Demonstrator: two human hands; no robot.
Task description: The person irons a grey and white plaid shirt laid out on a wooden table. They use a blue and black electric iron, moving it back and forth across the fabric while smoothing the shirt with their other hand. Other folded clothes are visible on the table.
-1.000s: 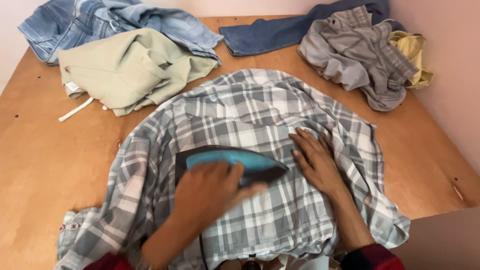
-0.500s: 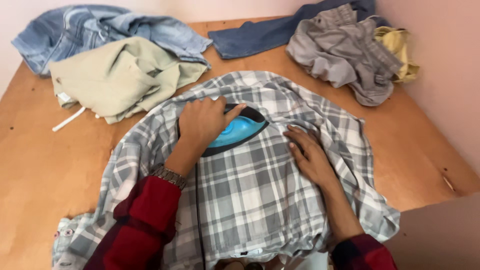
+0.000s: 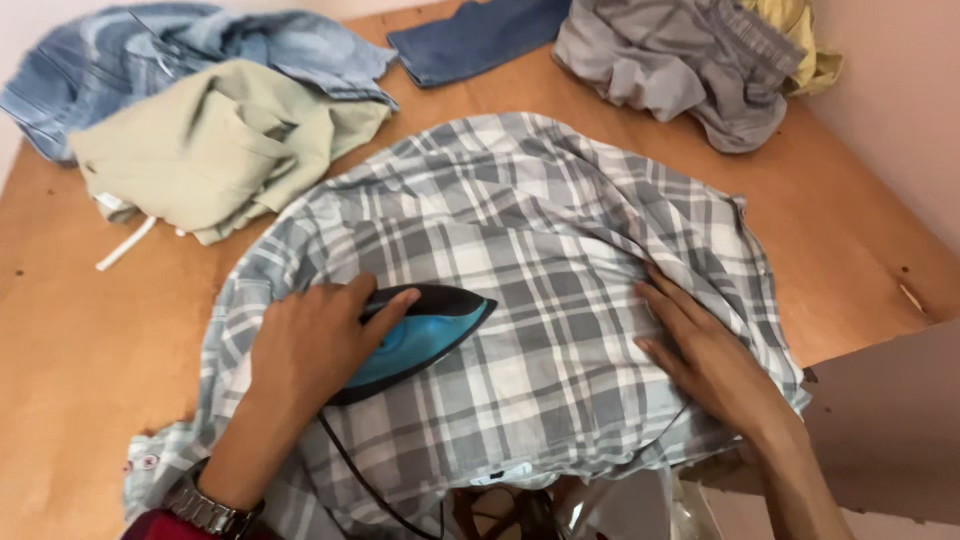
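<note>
Across the middle of the wooden bench (image 3: 60, 330) lies a grey and white plaid shirt (image 3: 560, 300), spread out with its far edge rumpled and its near hem hanging over the bench's front edge; every place below is told from this shirt.

On the shirt's left half sits a clothes iron (image 3: 425, 330), blue-bodied with a black handle. Its long axis runs aslant, heel toward the shirt's near left corner and pointed tip toward the shirt's middle and right. The left hand (image 3: 315, 345) is curled over the handle from the heel end, fingers wrapped around it and the forefinger laid along the top toward the tip. A metal wristwatch (image 3: 205, 510) shows on that wrist, and a dark cord (image 3: 365, 485) trails from the heel toward the shirt's near hem. This hand is the nearer one to the iron, being on it.

Between the iron's tip and the shirt's right edge lies a flat stretch of cloth. On the right half, the right hand (image 3: 700, 350) rests open and flat, palm down, fingers straight and pointing up-left, pressing the fabric and gripping nothing. It lies well apart from the iron's tip.

Beyond the shirt's far left lie a pale green garment (image 3: 220, 150) and faded denim (image 3: 150, 50); beyond its far right, a grey garment (image 3: 680, 60).
</note>
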